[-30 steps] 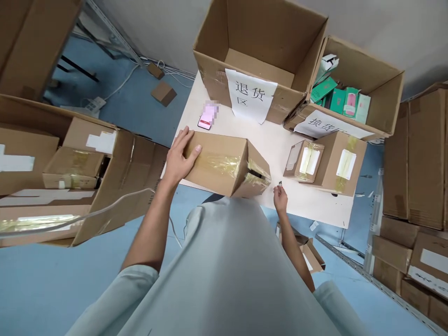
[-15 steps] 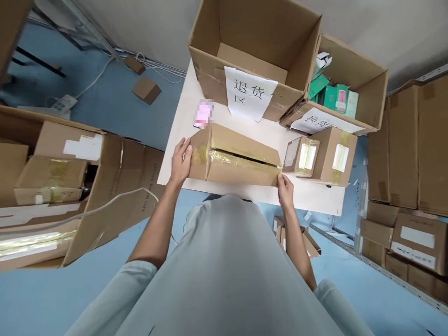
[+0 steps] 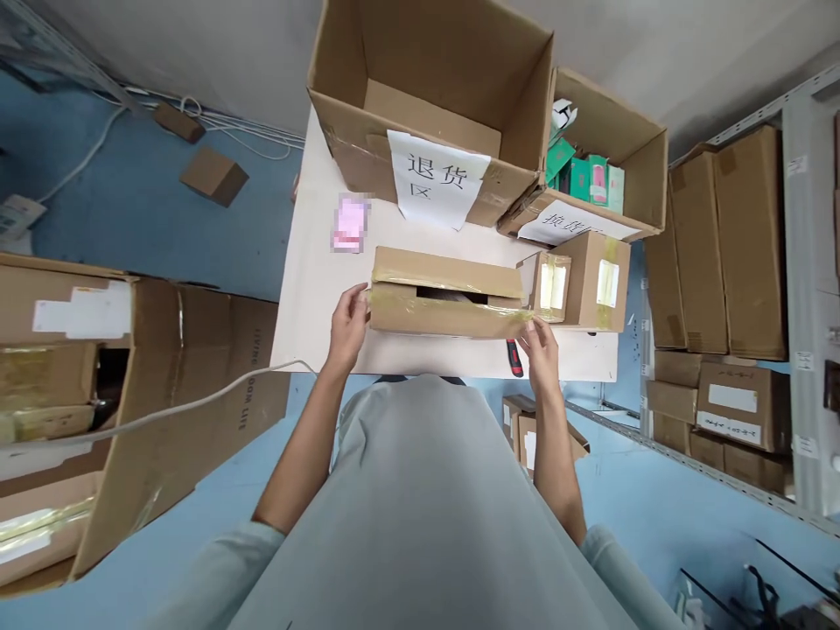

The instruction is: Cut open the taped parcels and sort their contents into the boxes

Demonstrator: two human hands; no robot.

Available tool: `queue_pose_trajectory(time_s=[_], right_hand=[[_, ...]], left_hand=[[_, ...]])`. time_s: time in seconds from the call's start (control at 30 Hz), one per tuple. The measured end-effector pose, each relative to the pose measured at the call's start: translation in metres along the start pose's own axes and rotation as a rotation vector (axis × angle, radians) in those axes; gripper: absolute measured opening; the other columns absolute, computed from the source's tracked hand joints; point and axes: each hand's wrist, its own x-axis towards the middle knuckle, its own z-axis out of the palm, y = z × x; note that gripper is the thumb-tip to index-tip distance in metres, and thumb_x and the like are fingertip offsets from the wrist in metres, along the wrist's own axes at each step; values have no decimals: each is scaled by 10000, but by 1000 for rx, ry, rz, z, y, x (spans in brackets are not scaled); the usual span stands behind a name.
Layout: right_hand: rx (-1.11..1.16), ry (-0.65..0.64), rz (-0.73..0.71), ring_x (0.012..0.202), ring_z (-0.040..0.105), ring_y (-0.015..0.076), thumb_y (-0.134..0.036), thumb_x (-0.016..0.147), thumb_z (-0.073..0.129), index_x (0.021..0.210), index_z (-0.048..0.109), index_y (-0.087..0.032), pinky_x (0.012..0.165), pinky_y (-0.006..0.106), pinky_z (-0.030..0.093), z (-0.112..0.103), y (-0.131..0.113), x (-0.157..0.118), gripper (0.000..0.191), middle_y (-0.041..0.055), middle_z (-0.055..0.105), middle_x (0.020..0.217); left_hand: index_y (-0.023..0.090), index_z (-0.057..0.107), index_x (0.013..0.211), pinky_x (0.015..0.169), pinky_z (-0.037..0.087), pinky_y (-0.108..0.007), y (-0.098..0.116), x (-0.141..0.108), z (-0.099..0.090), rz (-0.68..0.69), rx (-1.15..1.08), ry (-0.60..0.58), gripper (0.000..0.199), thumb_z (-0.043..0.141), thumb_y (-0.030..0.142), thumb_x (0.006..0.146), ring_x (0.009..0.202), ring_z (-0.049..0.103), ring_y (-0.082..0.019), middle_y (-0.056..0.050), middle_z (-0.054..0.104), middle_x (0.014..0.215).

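Leftmost, the white cable point(image 3: 197, 404) ends, in view, near the left forearm; a wide sweep of that arm could snag it. The left hand point(image 3: 349, 325) has bent fingers at the left end of the long carton point(image 3: 452, 322); whether they grip it I cannot tell. The carton lies lengthwise near the front of the surface point(image 3: 298, 324), its top seam partly parted over a dark opening. Uneven pulling could tear the taped flaps or twist the carton, and a sudden give might spill what is inside, which is too shadowed to identify. Toward the right, the red-and-black cutter point(image 3: 514, 357) lies by the carton's front edge; a nudge could send it off, and if its blade is out, which is not visible, it could nick the right hand point(image 3: 539, 346) just beside it. That hand's fingertips pinch the carton's front right corner. The small taped box point(image 3: 551, 287), close by the carton's right end, could be shoved if the carton slides.

Against half a second ago, the left hand sits at the carton's front left corner, the carton is turned squarer, its slit gapes wider, and the cutter is out of the right hand.
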Motion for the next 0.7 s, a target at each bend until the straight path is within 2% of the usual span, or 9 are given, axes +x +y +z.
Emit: queue_pose_trajectory(time_s=[0.07,0.17,0.23,0.27,0.37,0.47,0.57,0.63,0.7], right_hand=[[66,-29,43,1377,752,316,-871,1017,556,1324,730,-257,1114,479,641,-4,-2,-3,708,162,755,1504],[153,-71,85,1342,776,343,-946,1028,430,1005,737,-253,1082,506,652,-13,-1,-1,759,177,767,1499],[175,-100,76,1380,754,371,-963,1025,412,842,696,-246,1088,537,648,-21,0,6,793,194,784,1466],[157,-113,49,1413,734,377,-954,1019,460,842,710,-246,1108,551,639,-25,0,11,771,196,792,1451],[-26,-162,-128,1551,626,373,-843,920,774,1207,808,-259,1227,582,567,-30,-3,31,651,173,723,1580],[-286,-282,-342,1671,492,365,-723,876,891,1537,717,-289,1363,603,420,-27,-9,54,810,144,550,1777],[-420,-414,-474,1655,513,341,-684,992,778,1543,729,-293,1404,584,356,-23,-18,76,677,121,577,1762],[-420,-428,-516,1558,604,334,-684,1038,715,1446,782,-278,1364,563,408,-20,-23,91,580,128,695,1638],[-375,-369,-507,1370,706,321,-727,1060,659,1263,828,-246,1258,517,501,-14,-25,107,549,129,816,1391]], left_hand=[[253,714,1388,1161,615,-452,22,-17,-8,-62,-137,-5,663,405,771,1114,1495,650,-294,-154,664,1635],[237,765,1050,1232,574,-511,44,-34,-16,-110,-144,-66,714,393,844,1092,1591,574,-340,-155,637,1675],[240,714,890,1264,547,-552,48,-38,-20,-122,-103,-93,645,550,846,1036,1623,540,-378,-157,614,1703],[242,693,863,1280,531,-570,47,-39,-22,-129,-95,-104,594,657,821,991,1626,538,-395,-161,611,1708],[262,738,1055,1316,499,-596,44,-42,-32,-173,-124,-158,499,890,689,847,1619,553,-413,-156,627,1695],[323,669,1483,1298,531,-603,44,-49,-45,-226,-113,-237,785,942,617,808,1616,562,-417,-141,569,1753],[364,502,1710,1231,594,-620,44,-57,-56,-297,-32,-312,1048,967,598,800,1595,581,-451,-183,489,1805],[369,428,1769,1219,605,-619,41,-62,-60,-303,2,-366,1162,991,590,777,1593,582,-457,-205,478,1807],[363,394,1790,1234,593,-613,35,-64,-57,-261,23,-419,1251,1018,585,729,1596,579,-452,-207,466,1815]])
